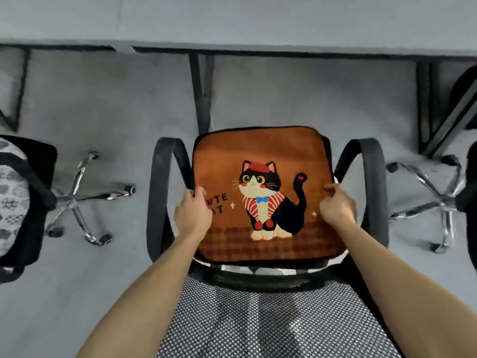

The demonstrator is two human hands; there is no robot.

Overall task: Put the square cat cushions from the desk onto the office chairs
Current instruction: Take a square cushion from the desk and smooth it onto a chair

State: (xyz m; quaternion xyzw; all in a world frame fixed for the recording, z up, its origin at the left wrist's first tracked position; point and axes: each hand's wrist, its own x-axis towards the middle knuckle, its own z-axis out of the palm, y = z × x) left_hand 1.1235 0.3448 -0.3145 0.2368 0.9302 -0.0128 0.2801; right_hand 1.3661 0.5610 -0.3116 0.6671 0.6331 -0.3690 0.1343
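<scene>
Both hands [193,213] [335,208] grip cushion [260,151] on chair [165,192].

Soft even light, perhaps slight blur.

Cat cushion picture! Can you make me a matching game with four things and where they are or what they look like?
Things:
1. cat cushion
2. left hand
3. right hand
4. desk

Places or looks:
A. grey, along the top of the view
B. orange-brown, lying on the seat of the office chair
C. gripping the cushion's edge near the cat's tail
D. gripping the cushion's edge over the printed letters

Right pairs: 1-B, 2-D, 3-C, 4-A
</scene>
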